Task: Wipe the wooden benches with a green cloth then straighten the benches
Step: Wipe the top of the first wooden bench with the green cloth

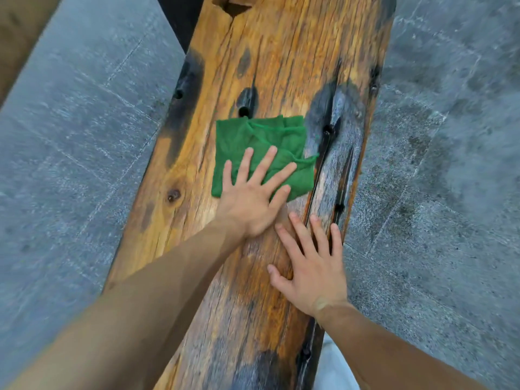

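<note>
A long wooden bench (pixel 281 60) of rough orange-brown planks with dark scorched patches and bolt holes runs from the bottom of the view to the top. A folded green cloth (pixel 261 139) lies flat on its middle. My left hand (pixel 254 192) presses flat on the near part of the cloth, fingers spread. Nearer to me and a little to the right, my right hand (pixel 309 266) rests flat on the bare wood with its fingers apart, holding nothing.
Grey stone paving (pixel 73 142) lies on both sides of the bench. A brown strip (pixel 19 29) borders the paving at the far left. A deep crack (pixel 318 175) runs along the bench beside the cloth.
</note>
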Tool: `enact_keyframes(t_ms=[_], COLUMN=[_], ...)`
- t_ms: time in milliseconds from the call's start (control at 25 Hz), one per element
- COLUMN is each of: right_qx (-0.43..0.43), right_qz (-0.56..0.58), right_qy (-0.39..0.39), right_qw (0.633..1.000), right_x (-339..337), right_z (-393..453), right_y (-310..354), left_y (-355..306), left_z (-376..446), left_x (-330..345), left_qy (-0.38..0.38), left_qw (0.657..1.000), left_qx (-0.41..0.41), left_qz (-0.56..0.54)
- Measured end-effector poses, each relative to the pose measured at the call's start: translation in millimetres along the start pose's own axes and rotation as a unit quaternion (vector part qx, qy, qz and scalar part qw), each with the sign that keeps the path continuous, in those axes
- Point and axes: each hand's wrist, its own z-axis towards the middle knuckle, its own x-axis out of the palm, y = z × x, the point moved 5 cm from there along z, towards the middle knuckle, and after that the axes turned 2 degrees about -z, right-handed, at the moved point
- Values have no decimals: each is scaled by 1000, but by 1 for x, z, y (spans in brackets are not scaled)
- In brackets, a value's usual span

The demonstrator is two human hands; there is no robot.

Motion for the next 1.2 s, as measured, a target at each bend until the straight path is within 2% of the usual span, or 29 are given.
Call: enact_keyframes(t_ms=[80,160,240,320,400,520,600,680,800,880,960,1040,1120,1200], right_qx=[-16,3,40,27,-13,-20,-24,-30,-38,-37,-30,-37,-42,-44], right_qz=[3,19,17,1,-10,-17,-7,-5,2,-3,7,13,9,7], right_qy=[5,7,17,56,62,35,21,20,-5,-14,-30,-55,-64,-59], right_qw=[1000,1000,999,998,998,999,999,999,999,999,999,998,997,997], right_x=[-5,-14,-24,-29,-30,-23,-22,-20,-21,-21,-20,-23,-24,-23], right_z=[1,20,59,102,130,132,134,137,135,136,138,135,133,133], right_y=[0,-8,-24,-44,-60,-66,-62,-63,-65,-66,-68,-68,-68,-66], left_y=[28,59,81,99,119,140,144,128,63,-1,-51,-46,1,55], left_z=[-17,-26,-27,-10,19,63,88,122,175,195,182,153,140,147], left_x=[-7,-13,-16,-25,-39,-52,-60,-67,-74,-68,-49,-40,-49,-61], left_qy=[4,-2,-3,-26,-52,-75,-113,-119,-114,-86,-39,-9,-24,-63], left_qw=[999,993,980,968,969,979,974,973,988,994,976,948,945,967], left_qx=[-32,-116,-200,-245,-240,-192,-197,-197,-105,16,175,293,309,224], left_qz=[1,-4,-24,-46,-36,-1,-9,-30,22,67,119,126,107,104])
